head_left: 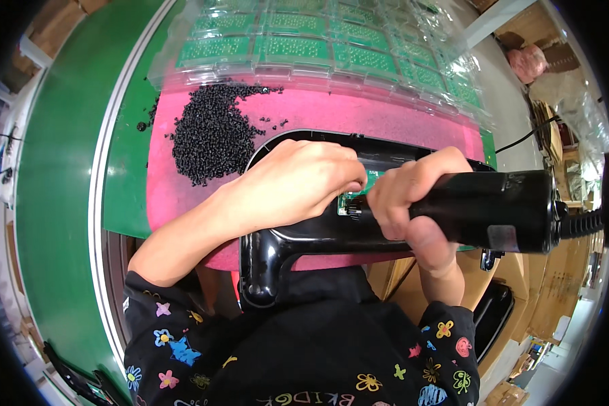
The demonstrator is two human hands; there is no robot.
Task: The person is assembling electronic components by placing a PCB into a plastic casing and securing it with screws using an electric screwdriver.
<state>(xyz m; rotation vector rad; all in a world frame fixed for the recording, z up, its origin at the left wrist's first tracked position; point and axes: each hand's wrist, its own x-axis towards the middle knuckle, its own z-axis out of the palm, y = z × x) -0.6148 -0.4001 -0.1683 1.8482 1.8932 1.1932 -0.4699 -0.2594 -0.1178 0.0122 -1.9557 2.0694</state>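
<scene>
My right hand (413,193) is wrapped round a thick black electric screwdriver (497,206), which lies almost level and points left. A coiled black cord (580,223) leaves its back end. In front of me a curved black plastic housing (318,237) rests on the pink mat, its hollow side up. Part of a green circuit board (371,181) shows inside it between my hands. Over that board my left hand (311,172) is closed, fingertips pressed together; whatever they pinch is hidden. The screwdriver's tip is hard to make out behind my fingers.
A heap of small black screws (213,132) lies on the pink mat (166,193). Beyond it, clear plastic trays (298,51) hold several green circuit boards. The bench (61,223) is green. Cardboard boxes (548,291) stand at the right, with a black cable (528,135) above them.
</scene>
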